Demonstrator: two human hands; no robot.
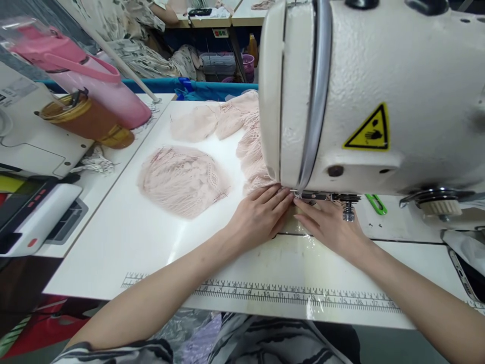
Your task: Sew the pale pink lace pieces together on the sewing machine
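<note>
A pale pink strip of lace (250, 146) trails over the table from behind the sewing machine head (364, 96) to the needle area. My left hand (261, 212) lies palm down at its near end, fingers stretched out toward the metal presser foot parts (314, 196). From the other side, my right hand (331, 222) reaches under the machine head, thumb and forefinger apart. The presser parts hide some of its fingers. Any fabric beneath the fingertips is too covered to make out. A rounded pink lace piece (184, 181) rests on the white table (151, 253), left of my hands.
A pink bottle (102, 86) and an amber cup (87, 121) stand at the left. A green thread snipper (376, 204) lies right of the needle area, and a phone (464, 273) at the right edge. A printed ruler (265, 292) runs along the front. Another person's arm (164, 12) shows behind.
</note>
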